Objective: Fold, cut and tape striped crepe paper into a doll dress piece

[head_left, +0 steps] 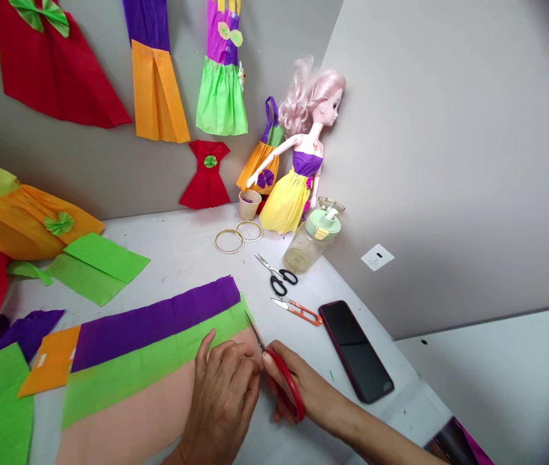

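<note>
My right hand (298,384) is closed around the red handles of a pair of scissors (289,381). Their blades point up and left, over the right edge of a striped fabric panel (129,368) in purple, green and peach. My left hand (223,394) rests on the green and peach bands, close to the blades. Its fingers are bent and seem to pinch the panel's right edge; the thumb is hidden. Above my hands lie black-handled scissors (278,276) and orange thread snips (298,310). A phone (356,352) lies flat to the right.
Green fabric pieces (104,258) and an orange piece (51,361) lie at left. Farther back are two gold rings (228,241), a paper cup (249,205), a tilted bottle (303,245) and a doll (294,174) by the wall. Small dresses (221,84) hang on the wall.
</note>
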Action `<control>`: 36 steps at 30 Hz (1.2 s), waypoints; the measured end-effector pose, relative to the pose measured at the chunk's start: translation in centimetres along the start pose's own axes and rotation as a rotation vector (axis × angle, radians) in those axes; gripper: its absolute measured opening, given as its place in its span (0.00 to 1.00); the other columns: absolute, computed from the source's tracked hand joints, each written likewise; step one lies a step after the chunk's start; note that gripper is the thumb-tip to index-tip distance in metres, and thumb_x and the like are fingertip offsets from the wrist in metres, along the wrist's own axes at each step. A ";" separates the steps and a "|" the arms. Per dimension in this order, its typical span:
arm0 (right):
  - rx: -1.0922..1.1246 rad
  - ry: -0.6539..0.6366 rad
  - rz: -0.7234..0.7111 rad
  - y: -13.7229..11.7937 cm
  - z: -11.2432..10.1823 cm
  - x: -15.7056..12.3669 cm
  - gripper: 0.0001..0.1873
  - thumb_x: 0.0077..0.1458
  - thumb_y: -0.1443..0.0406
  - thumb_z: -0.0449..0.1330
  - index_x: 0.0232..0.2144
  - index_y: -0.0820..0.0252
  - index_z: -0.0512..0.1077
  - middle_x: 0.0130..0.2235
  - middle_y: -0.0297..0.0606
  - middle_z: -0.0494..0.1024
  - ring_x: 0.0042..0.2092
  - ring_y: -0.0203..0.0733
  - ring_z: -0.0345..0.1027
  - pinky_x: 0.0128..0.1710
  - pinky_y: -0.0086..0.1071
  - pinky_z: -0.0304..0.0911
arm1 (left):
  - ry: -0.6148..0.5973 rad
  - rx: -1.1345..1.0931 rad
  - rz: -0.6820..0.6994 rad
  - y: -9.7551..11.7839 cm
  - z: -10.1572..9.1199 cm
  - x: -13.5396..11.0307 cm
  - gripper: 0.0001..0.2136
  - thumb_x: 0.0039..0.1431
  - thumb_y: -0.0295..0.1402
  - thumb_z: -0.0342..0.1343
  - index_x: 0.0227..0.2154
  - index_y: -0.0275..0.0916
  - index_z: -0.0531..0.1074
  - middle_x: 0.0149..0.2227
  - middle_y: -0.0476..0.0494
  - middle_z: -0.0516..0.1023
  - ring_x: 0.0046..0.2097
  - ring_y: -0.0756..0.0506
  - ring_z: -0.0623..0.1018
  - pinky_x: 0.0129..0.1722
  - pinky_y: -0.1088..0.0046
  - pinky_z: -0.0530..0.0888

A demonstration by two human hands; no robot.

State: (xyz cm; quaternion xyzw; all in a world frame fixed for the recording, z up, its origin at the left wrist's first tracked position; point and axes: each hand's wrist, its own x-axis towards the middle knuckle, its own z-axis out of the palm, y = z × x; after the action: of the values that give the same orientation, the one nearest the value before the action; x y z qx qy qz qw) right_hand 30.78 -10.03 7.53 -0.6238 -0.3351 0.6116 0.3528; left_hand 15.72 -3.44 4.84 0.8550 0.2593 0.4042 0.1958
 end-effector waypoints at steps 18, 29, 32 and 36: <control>-0.063 -0.011 0.018 -2.3 -0.4 0.2 0.30 0.53 0.36 0.53 0.34 0.56 0.57 0.20 0.22 0.63 0.19 0.31 0.59 0.19 0.26 0.56 | -0.067 0.009 0.013 -0.5 -0.5 -0.4 0.08 0.61 0.22 0.53 0.37 0.42 0.72 0.39 0.47 0.76 0.44 0.45 0.72 0.62 0.52 0.54; -0.004 0.001 -0.033 -1.9 0.2 1.2 0.30 0.53 0.37 0.54 0.34 0.55 0.58 0.19 0.22 0.63 0.18 0.31 0.58 0.18 0.26 0.53 | -0.021 0.002 0.010 -0.1 -0.6 -0.1 0.08 0.62 0.23 0.51 0.37 0.42 0.73 0.37 0.47 0.77 0.43 0.44 0.72 0.61 0.52 0.57; 0.001 0.008 -0.044 -1.6 0.2 1.4 0.29 0.54 0.37 0.54 0.33 0.56 0.58 0.18 0.21 0.62 0.17 0.31 0.57 0.17 0.25 0.53 | -0.007 -0.001 0.016 -0.1 -0.5 0.0 0.09 0.62 0.23 0.51 0.37 0.42 0.73 0.37 0.47 0.77 0.43 0.44 0.72 0.61 0.53 0.56; 0.000 0.026 -0.044 -1.1 0.3 1.6 0.30 0.53 0.37 0.54 0.32 0.56 0.58 0.17 0.21 0.61 0.17 0.31 0.57 0.18 0.26 0.57 | -0.024 0.018 0.036 -0.6 -0.4 -0.1 0.09 0.62 0.24 0.52 0.39 0.44 0.73 0.38 0.47 0.77 0.44 0.44 0.72 0.61 0.54 0.55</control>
State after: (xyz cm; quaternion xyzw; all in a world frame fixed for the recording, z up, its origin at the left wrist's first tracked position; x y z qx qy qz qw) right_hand 30.56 -8.10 7.62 -0.6241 -0.3444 0.5956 0.3705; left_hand 15.16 -2.99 4.65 0.8661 0.2452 0.3948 0.1838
